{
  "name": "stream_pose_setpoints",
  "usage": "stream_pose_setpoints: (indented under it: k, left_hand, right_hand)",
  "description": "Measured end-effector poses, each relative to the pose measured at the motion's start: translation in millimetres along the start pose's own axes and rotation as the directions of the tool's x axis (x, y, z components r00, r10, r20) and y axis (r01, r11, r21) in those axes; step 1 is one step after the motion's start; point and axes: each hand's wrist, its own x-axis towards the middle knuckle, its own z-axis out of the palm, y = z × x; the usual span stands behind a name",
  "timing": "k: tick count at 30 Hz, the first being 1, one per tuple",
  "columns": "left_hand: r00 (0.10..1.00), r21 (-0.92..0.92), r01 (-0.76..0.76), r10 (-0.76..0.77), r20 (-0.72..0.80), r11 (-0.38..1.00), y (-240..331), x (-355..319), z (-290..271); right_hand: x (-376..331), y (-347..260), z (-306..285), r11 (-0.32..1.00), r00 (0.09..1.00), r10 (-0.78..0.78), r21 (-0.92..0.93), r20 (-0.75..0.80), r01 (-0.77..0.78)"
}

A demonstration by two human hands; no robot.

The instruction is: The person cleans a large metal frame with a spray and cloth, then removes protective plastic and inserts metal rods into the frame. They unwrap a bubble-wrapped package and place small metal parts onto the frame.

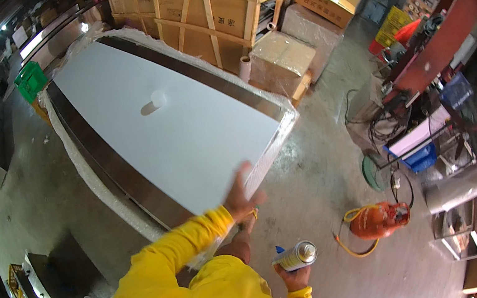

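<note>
My right hand [295,278] grips a spray can [299,256], tilted with its pale end toward me, at the lower middle. A small blue piece shows beside the can. My left hand [241,196], slightly blurred, is over the near right corner of a large pale sheet [188,151], fingers stretched out. I cannot tell whether it touches the sheet. The sheet lies on a dark brown board [105,165] edged with clear plastic wrap [80,166]. Toward the far half of the sheet stands a small white cylinder [159,98] with its shadow beside it.
An orange gas cylinder [377,222] with a yellow hose [349,251] is on the concrete floor at right. Wooden crates [208,21] and wrapped boxes [283,56] stand beyond the sheet. Cluttered shelving and a red beam [442,48] line the right. A green bin [30,81] is far left.
</note>
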Motion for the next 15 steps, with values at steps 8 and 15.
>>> stream_pose_setpoints:
  k: [8,15]
  left_hand:
    - [0.573,0.520,0.799,-0.117,-0.811,0.302,-259,275,-251]
    - [0.298,0.282,0.953,-0.488,-0.820,0.109,-306,335,-317]
  right_hand:
    - [157,15,-60,0.980,0.971,0.188,-0.031,-0.145,-0.194]
    - [314,8,-119,0.912,0.944,0.241,-0.280,-0.225,-0.300]
